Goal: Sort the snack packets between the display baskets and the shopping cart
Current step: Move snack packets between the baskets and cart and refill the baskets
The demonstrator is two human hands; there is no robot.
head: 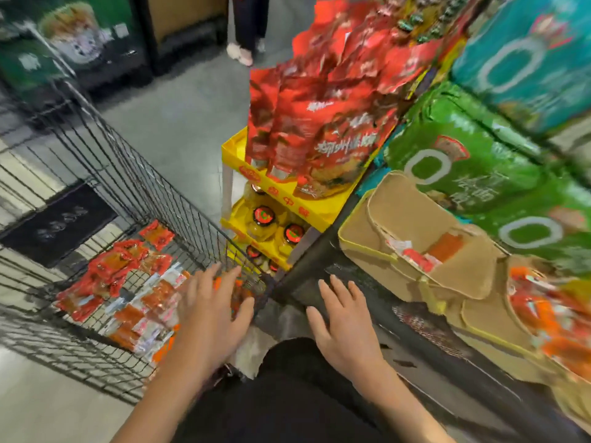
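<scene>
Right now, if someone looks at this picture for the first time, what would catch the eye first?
Probably the tall red snack bags standing on the yellow shelf at centre. Next, the wire shopping cart at left with red and orange snack packets inside, and both hands, left hand and right hand, open near it.

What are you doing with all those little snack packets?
A person is sorting snacks in a shop. Both hands are empty right now: the left hand reaches over the wire shopping cart, where red and orange packets already lie, and the right hand hangs open beside the shelf. A tan display basket holds only a few packets. The picture is blurry from movement.
</scene>
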